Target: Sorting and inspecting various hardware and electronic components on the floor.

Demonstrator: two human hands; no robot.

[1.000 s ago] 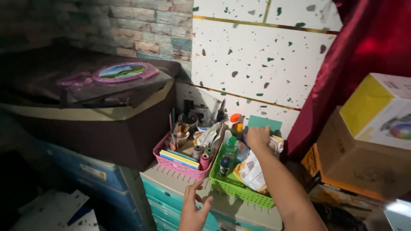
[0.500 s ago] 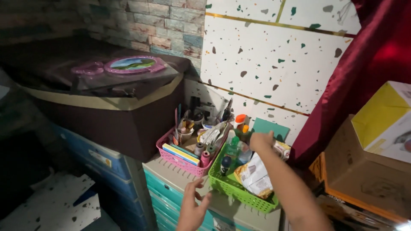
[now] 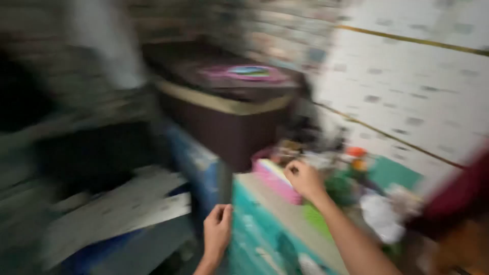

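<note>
The whole view is motion-blurred, so details are rough. Right hand (image 3: 304,178) is out over the pink basket (image 3: 277,178), at its near rim or just above it; fingers curled in, fairly closed, but can't tell if they pinch anything or touch the basket. Left hand (image 3: 217,231) hangs lower, in front of the teal drawer unit (image 3: 260,234), near its left corner; fingers loosely bent, thumb up, nothing seen in it, and contact w/ the unit can't be told.

The pink basket sits on the drawer unit's beige top (image 3: 277,211), at the left end. Just right of it is a green basket (image 3: 318,219) w/ a white bag (image 3: 379,219) and other blurred bits. Behind the baskets are an orange-capped bottle (image 3: 355,153) and a teal card (image 3: 395,173) against the speckled white wall (image 3: 407,97).

Left of the baskets a dark brown box (image 3: 224,122) w/ a cream band stands on blue drawers (image 3: 196,163); a pink-framed oval mirror (image 3: 244,74) lies on top of it. Lower left, pale speckled boards (image 3: 117,209) lie on the floor. Red curtain (image 3: 458,193) at the right edge.
</note>
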